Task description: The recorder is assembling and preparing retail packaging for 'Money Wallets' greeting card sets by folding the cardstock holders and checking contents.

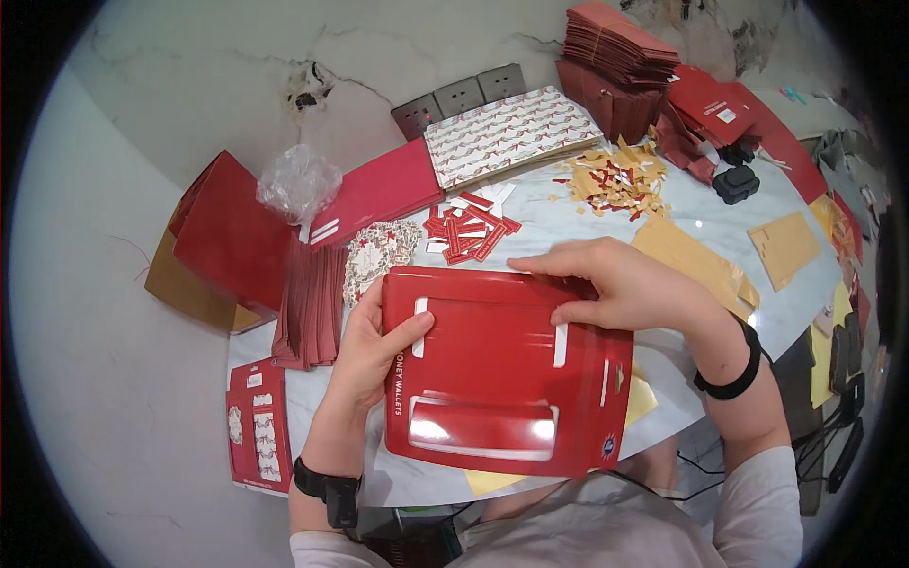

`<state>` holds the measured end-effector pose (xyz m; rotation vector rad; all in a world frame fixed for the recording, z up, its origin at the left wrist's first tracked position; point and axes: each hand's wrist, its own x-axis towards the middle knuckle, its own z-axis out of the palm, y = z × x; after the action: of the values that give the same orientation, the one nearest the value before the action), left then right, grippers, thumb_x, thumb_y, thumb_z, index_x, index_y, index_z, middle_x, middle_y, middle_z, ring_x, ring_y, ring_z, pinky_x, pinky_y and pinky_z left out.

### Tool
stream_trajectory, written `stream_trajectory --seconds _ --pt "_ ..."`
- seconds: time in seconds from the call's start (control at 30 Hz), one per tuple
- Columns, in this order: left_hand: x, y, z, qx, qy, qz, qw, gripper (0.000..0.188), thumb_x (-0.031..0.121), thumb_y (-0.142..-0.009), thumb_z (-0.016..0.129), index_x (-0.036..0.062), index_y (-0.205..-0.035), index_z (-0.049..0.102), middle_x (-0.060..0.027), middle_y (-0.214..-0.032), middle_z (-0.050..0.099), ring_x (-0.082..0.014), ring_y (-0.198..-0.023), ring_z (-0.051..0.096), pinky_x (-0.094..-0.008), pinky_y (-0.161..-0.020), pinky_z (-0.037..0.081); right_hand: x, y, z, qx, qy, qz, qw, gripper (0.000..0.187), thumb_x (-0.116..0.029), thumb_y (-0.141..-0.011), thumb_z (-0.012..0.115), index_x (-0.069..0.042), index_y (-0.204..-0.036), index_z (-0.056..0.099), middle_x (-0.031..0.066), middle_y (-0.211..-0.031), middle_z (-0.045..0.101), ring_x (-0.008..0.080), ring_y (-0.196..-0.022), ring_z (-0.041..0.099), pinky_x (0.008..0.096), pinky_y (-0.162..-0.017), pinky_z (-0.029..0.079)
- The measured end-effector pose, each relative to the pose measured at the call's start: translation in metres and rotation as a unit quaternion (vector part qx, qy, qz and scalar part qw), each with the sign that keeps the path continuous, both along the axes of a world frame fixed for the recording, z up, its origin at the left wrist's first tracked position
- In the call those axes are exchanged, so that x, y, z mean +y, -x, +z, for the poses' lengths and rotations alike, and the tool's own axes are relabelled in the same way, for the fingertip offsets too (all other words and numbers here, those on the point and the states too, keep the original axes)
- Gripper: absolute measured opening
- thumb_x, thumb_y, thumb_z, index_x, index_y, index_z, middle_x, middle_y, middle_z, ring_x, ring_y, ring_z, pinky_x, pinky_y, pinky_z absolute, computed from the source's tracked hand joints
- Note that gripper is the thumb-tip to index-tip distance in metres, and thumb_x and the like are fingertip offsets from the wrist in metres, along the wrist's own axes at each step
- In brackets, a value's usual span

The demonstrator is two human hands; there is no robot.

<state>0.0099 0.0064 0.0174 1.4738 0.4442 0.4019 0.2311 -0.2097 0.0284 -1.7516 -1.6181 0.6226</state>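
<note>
Tilted in front of me is a flat red card package (483, 355) with white slots, a glossy lower window and a hang hole at its right side. My left hand (367, 343) grips its left edge, thumb on the front beside a white slot and fingers hidden behind. At the upper right, my right hand (615, 284) has its thumb by the other white slot and its fingers along the top edge. Just beyond the package lie small red labels (469, 229) in a loose heap and a pile of patterned cut-out tags (381, 251).
Left are a red-brown box (227, 241), stacked red envelopes (308, 308), a finished-looking package (258, 426) and crumpled plastic (299, 182). Behind lie pink-red sheets (379, 189), patterned sheets (511, 133) and sockets (459, 97). Right are tape scraps (620, 180), bundled red envelopes (615, 57) and a black device (736, 185).
</note>
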Motion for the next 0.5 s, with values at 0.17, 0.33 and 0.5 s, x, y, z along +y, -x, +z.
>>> stream_trajectory --seconds 0.17,0.33,0.5 --pt "-0.001 -0.005 -0.004 -0.044 0.12 0.048 0.991 0.042 0.002 -0.094 0.07 0.0008 -0.133 0.053 -0.0118 -0.122 0.069 -0.0174 -0.105 0.07 -0.0335 -0.086 0.061 0.007 0.008 -0.015 -0.131 -0.209 -0.151 0.957 0.038 -0.013 -0.084 0.076 -0.006 -0.119 0.068 0.0103 -0.111 0.061 0.0325 -0.113 0.055 0.0428 -0.099 0.045" --pt "-0.009 -0.006 -0.017 -0.032 0.171 0.075 0.982 0.036 0.011 -0.1 0.065 0.0034 -0.132 0.053 -0.0105 -0.122 0.068 -0.0184 -0.106 0.07 -0.0352 -0.089 0.061 0.002 0.008 -0.013 -0.263 -0.223 -0.217 0.913 0.027 -0.014 -0.085 0.076 -0.005 -0.109 0.068 0.0109 -0.105 0.059 0.0331 -0.104 0.058 0.0423 -0.09 0.048" --pt "-0.013 -0.008 -0.019 -0.023 0.253 0.097 0.962 0.034 0.015 -0.103 0.059 0.004 -0.134 0.051 -0.0119 -0.124 0.067 -0.0206 -0.105 0.071 -0.0363 -0.087 0.063 0.01 0.015 -0.024 0.075 -0.185 -0.194 0.96 0.022 -0.018 -0.094 0.071 -0.006 -0.112 0.067 0.0092 -0.101 0.059 0.024 -0.09 0.062 0.0355 -0.081 0.051"
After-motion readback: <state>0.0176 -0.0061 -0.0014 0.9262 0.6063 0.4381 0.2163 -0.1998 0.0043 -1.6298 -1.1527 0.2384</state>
